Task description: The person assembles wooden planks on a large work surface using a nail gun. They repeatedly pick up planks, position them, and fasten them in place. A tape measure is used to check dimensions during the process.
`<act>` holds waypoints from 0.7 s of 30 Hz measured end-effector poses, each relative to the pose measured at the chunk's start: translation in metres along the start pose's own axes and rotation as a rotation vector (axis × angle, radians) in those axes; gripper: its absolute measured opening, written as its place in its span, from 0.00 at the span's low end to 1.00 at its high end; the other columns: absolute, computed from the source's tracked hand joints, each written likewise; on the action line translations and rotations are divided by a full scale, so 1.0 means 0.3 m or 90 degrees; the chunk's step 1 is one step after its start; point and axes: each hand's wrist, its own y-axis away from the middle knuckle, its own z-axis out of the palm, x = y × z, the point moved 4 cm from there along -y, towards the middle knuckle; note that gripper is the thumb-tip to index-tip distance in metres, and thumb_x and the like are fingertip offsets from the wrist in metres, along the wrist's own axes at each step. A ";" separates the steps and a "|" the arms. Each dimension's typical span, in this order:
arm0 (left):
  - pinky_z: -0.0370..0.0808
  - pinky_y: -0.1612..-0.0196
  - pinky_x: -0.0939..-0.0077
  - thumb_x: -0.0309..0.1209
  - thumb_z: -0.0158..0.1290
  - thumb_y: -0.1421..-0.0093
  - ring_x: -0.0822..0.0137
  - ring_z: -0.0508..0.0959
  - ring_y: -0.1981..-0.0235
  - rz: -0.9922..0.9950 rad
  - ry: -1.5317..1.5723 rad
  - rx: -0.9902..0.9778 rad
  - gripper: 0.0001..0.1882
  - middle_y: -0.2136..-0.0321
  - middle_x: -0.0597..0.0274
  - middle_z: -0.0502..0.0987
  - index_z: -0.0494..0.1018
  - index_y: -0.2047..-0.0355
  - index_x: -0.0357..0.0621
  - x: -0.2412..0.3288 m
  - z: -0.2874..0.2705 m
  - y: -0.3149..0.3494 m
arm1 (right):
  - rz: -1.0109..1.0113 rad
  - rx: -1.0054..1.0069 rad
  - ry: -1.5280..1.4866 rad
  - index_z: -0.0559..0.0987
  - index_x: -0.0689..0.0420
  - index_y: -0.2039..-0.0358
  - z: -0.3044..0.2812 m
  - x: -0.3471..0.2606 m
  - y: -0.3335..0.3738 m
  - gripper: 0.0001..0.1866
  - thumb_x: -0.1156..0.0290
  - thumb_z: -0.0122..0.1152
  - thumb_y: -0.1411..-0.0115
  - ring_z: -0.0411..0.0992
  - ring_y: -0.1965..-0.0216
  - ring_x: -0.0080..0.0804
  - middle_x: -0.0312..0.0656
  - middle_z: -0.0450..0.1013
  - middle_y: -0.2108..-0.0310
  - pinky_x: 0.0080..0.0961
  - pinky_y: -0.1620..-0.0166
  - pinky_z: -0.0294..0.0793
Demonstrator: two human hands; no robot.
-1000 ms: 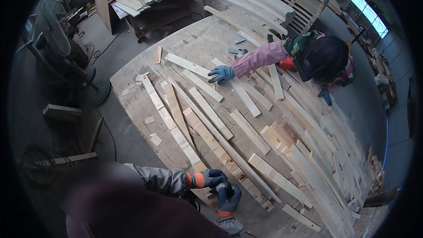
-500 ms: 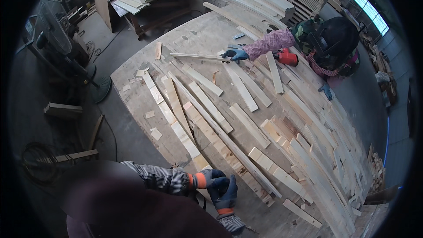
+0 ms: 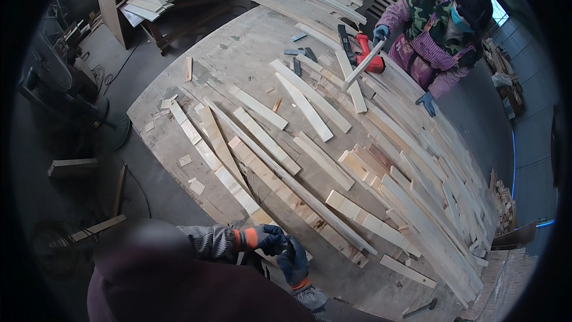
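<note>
Both my hands wear dark blue gloves with orange cuffs and meet at the near edge of the big worktable (image 3: 196,203). My left hand (image 3: 269,239) is closed, its fingertips pressed against those of my right hand (image 3: 292,264), which is closed too. Whatever is pinched between them is too small and dark to make out. Beneath and just beyond the hands lies the near end of a long row of pale wood pieces (image 3: 235,189). Beside it, a knotty wooden board (image 3: 286,194) and a long narrow strip (image 3: 333,222) run diagonally across the table.
Across the table a co-worker's gloved hand (image 3: 381,33) holds a wood strip (image 3: 363,67) beside a red nail gun (image 3: 370,59). Loose slats (image 3: 417,203) crowd the right side. A hammer (image 3: 420,308) lies near the lower right. A fan (image 3: 113,122) stands on the left.
The co-worker has straightened up and drawn the wood strip back toward the body, uncovering the nail gun. My hands stay together, with the fingertips brought closer. The whole view has shifted slightly.
</note>
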 end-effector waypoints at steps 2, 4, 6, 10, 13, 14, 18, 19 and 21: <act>0.76 0.69 0.77 0.39 0.50 0.37 0.72 0.76 0.71 -0.002 -0.015 -0.016 0.12 0.69 0.65 0.77 0.73 0.59 0.45 0.014 -0.018 0.013 | 0.033 -0.026 -0.013 0.61 0.63 0.41 0.010 0.029 0.001 0.33 0.67 0.64 0.43 0.67 0.50 0.32 0.45 0.65 0.46 0.27 0.49 0.69; 0.76 0.64 0.75 0.40 0.50 0.36 0.72 0.76 0.67 0.020 -0.011 -0.003 0.13 0.68 0.65 0.77 0.73 0.58 0.45 0.028 -0.026 0.030 | -0.054 -0.017 0.141 0.62 0.62 0.41 0.021 -0.019 -0.036 0.32 0.67 0.63 0.42 0.65 0.46 0.33 0.46 0.64 0.45 0.28 0.46 0.67; 0.75 0.59 0.74 0.40 0.49 0.36 0.70 0.76 0.62 0.009 -0.051 -0.018 0.18 0.61 0.62 0.75 0.69 0.51 0.44 0.086 0.003 0.049 | -0.054 0.042 0.190 0.64 0.62 0.42 0.018 -0.030 -0.070 0.33 0.61 0.64 0.44 0.68 0.49 0.38 0.49 0.67 0.49 0.32 0.47 0.68; 0.73 0.55 0.72 0.38 0.55 0.40 0.69 0.74 0.57 0.229 -0.084 -0.078 0.29 0.54 0.59 0.72 0.61 0.41 0.43 0.181 0.080 0.072 | 0.140 0.095 -0.230 0.62 0.61 0.41 0.028 0.102 -0.065 0.31 0.52 0.50 0.37 0.69 0.49 0.38 0.48 0.68 0.49 0.32 0.50 0.72; 0.75 0.57 0.68 0.38 0.65 0.52 0.59 0.75 0.58 0.498 -0.615 0.084 0.37 0.57 0.53 0.74 0.64 0.44 0.43 0.299 0.110 0.122 | 0.301 0.104 -0.399 0.64 0.61 0.41 0.044 0.093 -0.068 0.34 0.45 0.40 0.35 0.71 0.50 0.37 0.47 0.68 0.47 0.32 0.52 0.75; 0.75 0.57 0.66 0.38 0.66 0.54 0.57 0.74 0.58 0.477 -0.622 0.082 0.37 0.58 0.53 0.73 0.65 0.44 0.44 0.303 0.114 0.121 | 0.344 0.111 -0.427 0.64 0.60 0.42 0.052 0.110 -0.068 0.33 0.45 0.40 0.35 0.71 0.50 0.37 0.47 0.68 0.47 0.33 0.52 0.75; 0.74 0.57 0.64 0.38 0.67 0.56 0.54 0.74 0.58 0.448 -0.650 0.050 0.35 0.58 0.55 0.73 0.68 0.47 0.48 0.296 0.108 0.092 | 0.319 0.085 -0.477 0.69 0.58 0.46 0.043 0.112 -0.057 0.25 0.52 0.41 0.33 0.72 0.54 0.30 0.41 0.73 0.54 0.27 0.51 0.73; 0.73 0.57 0.64 0.38 0.67 0.56 0.54 0.74 0.58 0.453 -0.662 0.037 0.34 0.59 0.56 0.73 0.69 0.48 0.49 0.302 0.103 0.091 | 0.294 0.050 -0.477 0.69 0.58 0.45 0.044 0.114 -0.056 0.25 0.52 0.40 0.32 0.72 0.52 0.30 0.41 0.72 0.53 0.27 0.50 0.72; 0.73 0.59 0.66 0.39 0.67 0.56 0.57 0.74 0.60 0.466 -0.654 -0.006 0.29 0.57 0.55 0.73 0.71 0.53 0.46 0.317 0.119 0.088 | 0.172 0.014 -0.492 0.64 0.58 0.41 0.048 0.100 -0.061 0.23 0.63 0.48 0.34 0.66 0.46 0.29 0.41 0.67 0.47 0.27 0.43 0.66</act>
